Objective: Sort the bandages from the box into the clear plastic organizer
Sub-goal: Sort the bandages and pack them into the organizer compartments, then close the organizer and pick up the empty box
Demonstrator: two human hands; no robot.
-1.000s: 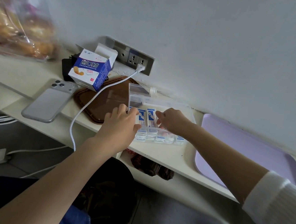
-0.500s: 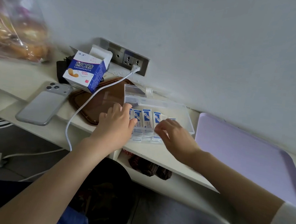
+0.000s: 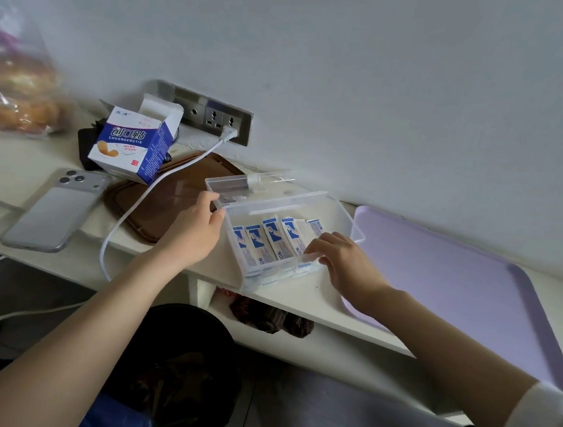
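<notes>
While the left hand point(image 3: 196, 231) grips the back left corner of the organizer point(image 3: 338, 215), the clear case stays put on the desk point(image 3: 299, 301). Thumb and fingers curl round that corner, just by the open lid point(image 3: 241, 188). I think this grip keeps the light case from sliding when the other hand pokes at it.

The right hand point(image 3: 345, 266) is at the front wall of the organizer. Its fingers are bent, and the tips are on the wall and the nearest bandages point(image 3: 270, 243). I cannot tell if it pinches a pack or just pushes on it. The bandages lean in a neat row inside the organizer, side by side, blue prints up. It looks like the hand is lining them up so they fit.

The box point(image 3: 132, 144) stands well apart on the left, with its top flaps open. I cannot see if any packs are left inside.

A phone point(image 3: 55, 208) lies near the box. A brown tray point(image 3: 171, 199) sits between box and organizer, and a white cable point(image 3: 144, 200) runs over it from the socket point(image 3: 210, 113). A reach to the box must cross that cable, so it could snag. A purple tray point(image 3: 455, 281) lies just right of the organizer. A bag point(image 3: 14, 84) sits far left.
</notes>
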